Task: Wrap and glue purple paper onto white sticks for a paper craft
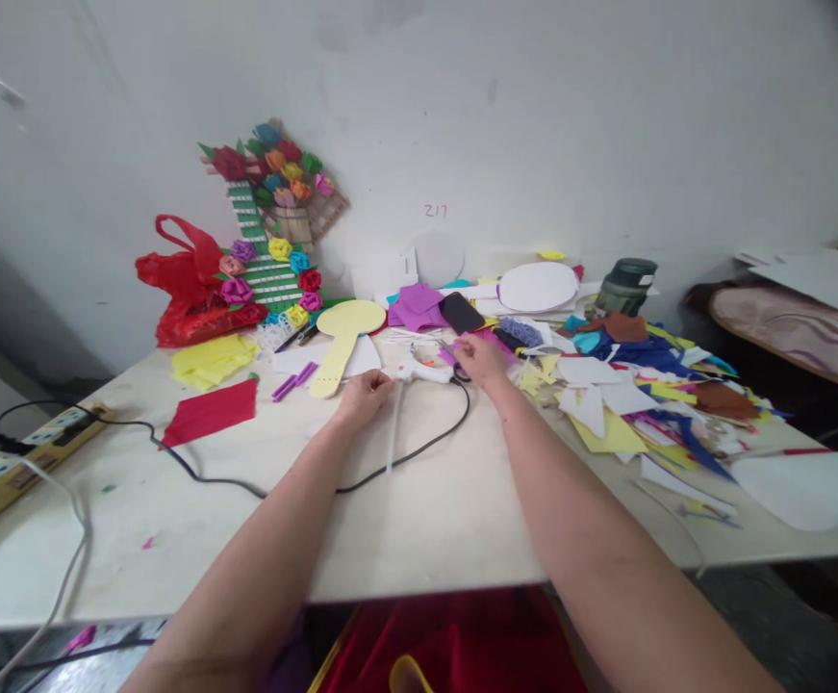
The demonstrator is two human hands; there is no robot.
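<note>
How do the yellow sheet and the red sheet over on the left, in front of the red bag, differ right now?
The yellow sheet looks rumpled, with an uneven outline; the red sheet lies flatter, with straighter edges.
The yellow sheet is closer to the red bag; the red sheet is nearer the table's front edge.
Both rest on the table, to the left of the left hand, and neither is held.
</note>
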